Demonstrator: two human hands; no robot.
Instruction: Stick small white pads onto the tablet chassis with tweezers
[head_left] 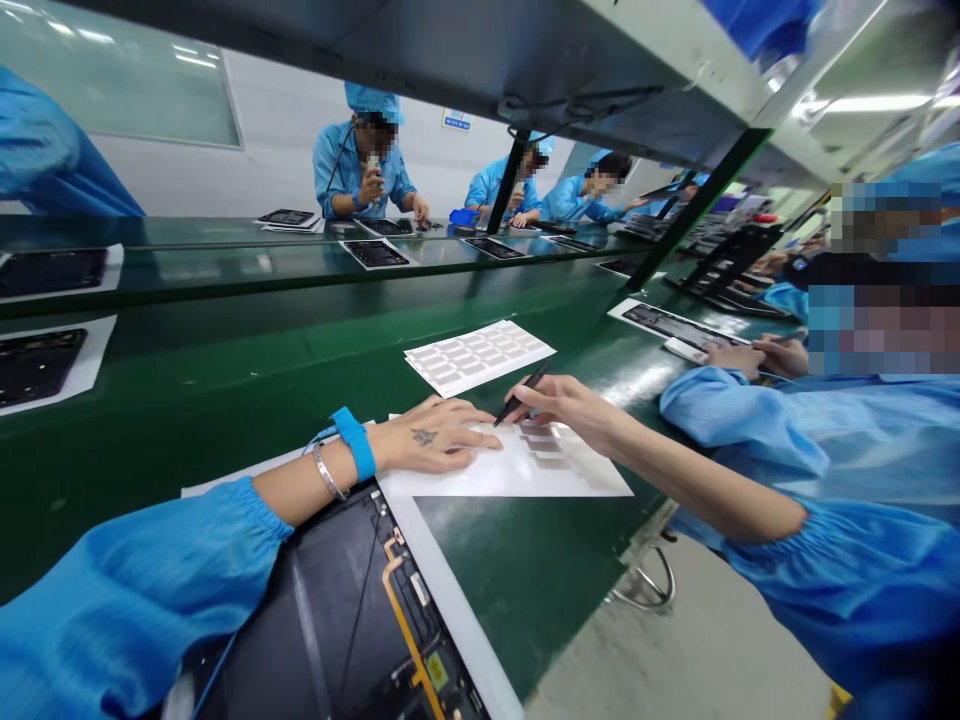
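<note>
My left hand (431, 438) lies flat on a white sticker sheet (450, 482), its fingers stretched toward the right. A blue wrist strap and a metal bracelet circle that wrist. In a pinch, my right hand (559, 400) holds slim black tweezers (523, 393), their tip pointing down at the sheet near my left fingertips. Grey-brown rectangular stickers (551, 462) sit on the sheet's right part, below my right hand. Under my left forearm is an opened tablet-like device (322, 600) with a yellow-orange flex cable, lying on white paper.
A second sticker sheet (480, 357) lies just beyond my hands on the green bench (300, 350). Device panels (45, 365) rest on paper at left. A co-worker's hands (739, 357) work on a panel at right. An overhead shelf (450, 60) spans above; other people sit opposite.
</note>
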